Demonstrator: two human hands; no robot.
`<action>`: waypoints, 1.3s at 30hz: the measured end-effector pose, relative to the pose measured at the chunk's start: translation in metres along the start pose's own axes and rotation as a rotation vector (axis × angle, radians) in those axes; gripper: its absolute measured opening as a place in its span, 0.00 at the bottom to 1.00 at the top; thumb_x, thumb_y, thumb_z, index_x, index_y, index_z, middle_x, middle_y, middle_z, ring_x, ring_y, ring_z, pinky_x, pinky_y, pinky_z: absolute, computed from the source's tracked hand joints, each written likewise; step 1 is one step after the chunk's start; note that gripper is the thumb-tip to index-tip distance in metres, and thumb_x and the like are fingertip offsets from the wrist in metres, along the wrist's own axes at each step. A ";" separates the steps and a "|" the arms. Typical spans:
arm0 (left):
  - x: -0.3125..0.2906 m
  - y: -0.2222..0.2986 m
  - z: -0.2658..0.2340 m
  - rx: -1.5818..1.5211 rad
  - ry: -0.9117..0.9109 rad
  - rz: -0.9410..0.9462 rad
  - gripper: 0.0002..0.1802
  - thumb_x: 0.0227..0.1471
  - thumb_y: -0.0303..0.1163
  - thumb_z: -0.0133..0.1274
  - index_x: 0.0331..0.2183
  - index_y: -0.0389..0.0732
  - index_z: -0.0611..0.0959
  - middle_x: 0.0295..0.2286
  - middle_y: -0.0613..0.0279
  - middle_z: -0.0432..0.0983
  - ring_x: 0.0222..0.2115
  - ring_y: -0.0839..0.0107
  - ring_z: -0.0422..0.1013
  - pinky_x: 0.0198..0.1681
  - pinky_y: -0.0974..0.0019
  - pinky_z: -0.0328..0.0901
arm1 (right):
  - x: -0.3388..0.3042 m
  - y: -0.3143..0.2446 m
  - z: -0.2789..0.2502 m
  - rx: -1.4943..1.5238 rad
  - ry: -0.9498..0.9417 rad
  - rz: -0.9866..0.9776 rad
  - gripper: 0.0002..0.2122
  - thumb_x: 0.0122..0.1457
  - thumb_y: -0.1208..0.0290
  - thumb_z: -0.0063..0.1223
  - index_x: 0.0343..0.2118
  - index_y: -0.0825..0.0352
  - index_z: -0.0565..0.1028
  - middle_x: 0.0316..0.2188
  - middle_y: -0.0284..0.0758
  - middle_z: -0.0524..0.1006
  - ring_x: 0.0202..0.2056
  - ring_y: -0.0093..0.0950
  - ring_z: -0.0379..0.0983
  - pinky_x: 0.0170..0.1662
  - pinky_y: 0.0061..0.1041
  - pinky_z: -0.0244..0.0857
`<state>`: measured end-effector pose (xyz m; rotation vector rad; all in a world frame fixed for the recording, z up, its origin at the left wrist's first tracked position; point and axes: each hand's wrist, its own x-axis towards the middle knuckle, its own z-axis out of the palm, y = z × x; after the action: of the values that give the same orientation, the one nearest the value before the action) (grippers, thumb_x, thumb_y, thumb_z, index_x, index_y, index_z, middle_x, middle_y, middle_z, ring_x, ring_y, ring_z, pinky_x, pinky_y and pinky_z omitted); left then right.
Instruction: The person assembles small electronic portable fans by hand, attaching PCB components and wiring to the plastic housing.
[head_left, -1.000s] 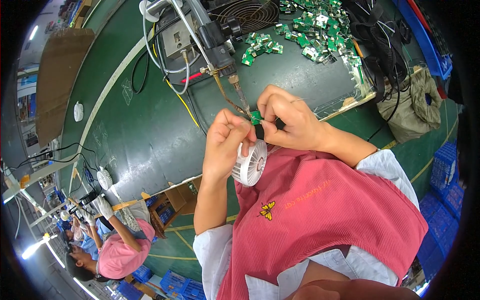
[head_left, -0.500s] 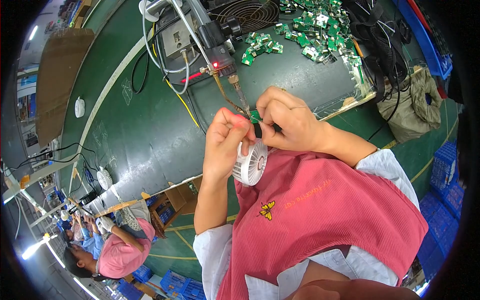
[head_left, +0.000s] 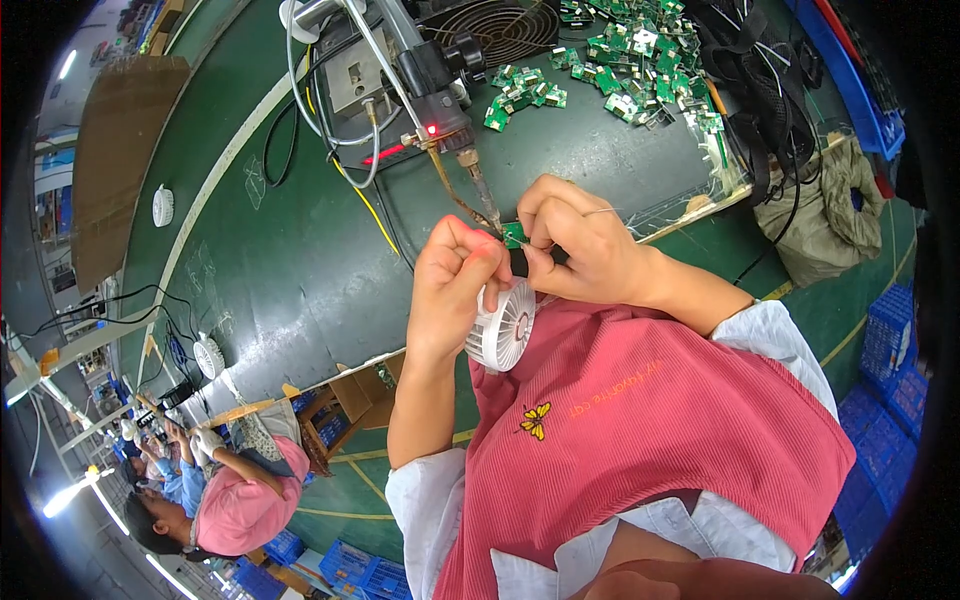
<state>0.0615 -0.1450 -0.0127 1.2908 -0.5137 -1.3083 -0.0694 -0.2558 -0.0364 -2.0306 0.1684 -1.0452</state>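
Note:
A small green circuit board [head_left: 513, 235] sits between my two hands, right under the tip of a soldering iron [head_left: 483, 190] mounted on a stand. My left hand [head_left: 452, 285] is closed in a pinch at the board's left side, lit red at the knuckles; what its fingertips grip is hidden. Just below those fingers is a white round fan [head_left: 502, 328], close against my apron. My right hand [head_left: 578, 240] pinches a thin wire at the board's right side, and a strand sticks out above its knuckles.
Loose green circuit boards [head_left: 650, 60] lie heaped at the back right, beside a black round grille [head_left: 500, 30]. The soldering machine [head_left: 360, 80] with its cables stands behind my hands. More white fans [head_left: 163, 206] are on the bench to the left, where a co-worker [head_left: 245, 500] sits.
My hands stay almost in place; the right one shifts very slightly and a little more of the board shows. At the left, the co-worker's gloved hand has moved slightly.

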 end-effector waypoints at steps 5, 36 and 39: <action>-0.001 -0.002 0.000 -0.015 -0.004 0.005 0.04 0.53 0.22 0.44 0.28 0.37 0.66 0.20 0.59 0.71 0.14 0.80 0.62 0.18 0.79 0.57 | -0.002 0.000 -0.001 0.023 -0.012 0.011 0.12 0.36 0.85 0.54 0.21 0.67 0.62 0.24 0.39 0.67 0.23 0.32 0.66 0.23 0.25 0.60; -0.028 0.108 -0.153 0.649 0.505 0.331 0.05 0.53 0.27 0.47 0.27 0.37 0.69 0.21 0.61 0.70 0.20 0.75 0.67 0.28 0.74 0.62 | 0.011 0.065 -0.011 -0.446 0.144 0.119 0.07 0.47 0.78 0.56 0.23 0.68 0.67 0.29 0.36 0.72 0.33 0.36 0.67 0.35 0.30 0.60; 0.014 0.135 -0.203 0.757 0.681 0.395 0.07 0.52 0.30 0.49 0.29 0.37 0.71 0.22 0.63 0.71 0.23 0.77 0.68 0.29 0.75 0.61 | 0.011 0.069 -0.011 -0.473 0.146 0.103 0.09 0.44 0.79 0.57 0.23 0.67 0.65 0.35 0.38 0.71 0.40 0.39 0.64 0.41 0.34 0.59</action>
<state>0.2971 -0.1093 0.0422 2.0074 -0.7478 -0.2730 -0.0537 -0.3123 -0.0766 -2.3290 0.6419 -1.1680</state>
